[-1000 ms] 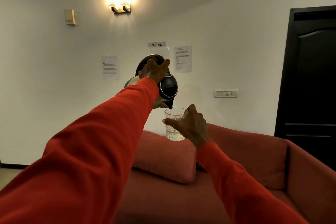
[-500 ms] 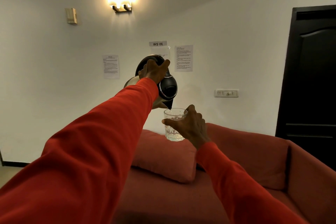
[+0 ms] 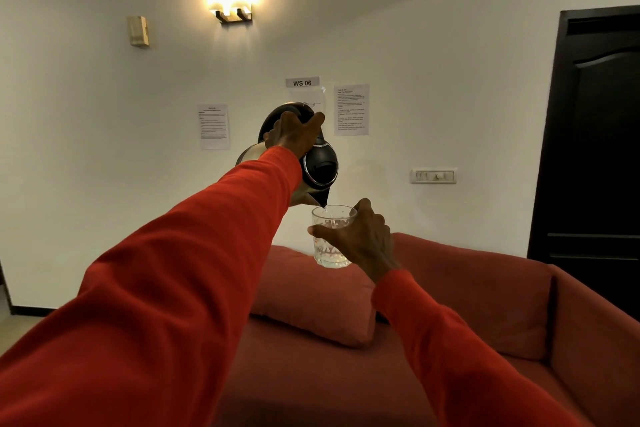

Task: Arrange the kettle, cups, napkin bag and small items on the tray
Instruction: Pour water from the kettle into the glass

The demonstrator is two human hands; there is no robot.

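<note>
Not much had changed from a moment earlier: both arms had stayed put, and the glass had crept up maybe a touch closer under the spout. From where I was watching, that read as a pour still going on, so the tray part of the job hadn't started. No tray, napkin bag or small items were anywhere in view, just a red sofa with a cushion below the hands.

Pose-wise, the left arm was stretched out and up, left hand clenched round the handle of the kettle, which was tipped well forward with its spout right over the rim of the glass. The right hand was wrapped round the glass from the right side, holding it upright in mid-air above the cushion. There looked to be a little water at the bottom, but I couldn't really make out a stream.

My guess was both would need carrying to wherever the tray sat.
</note>
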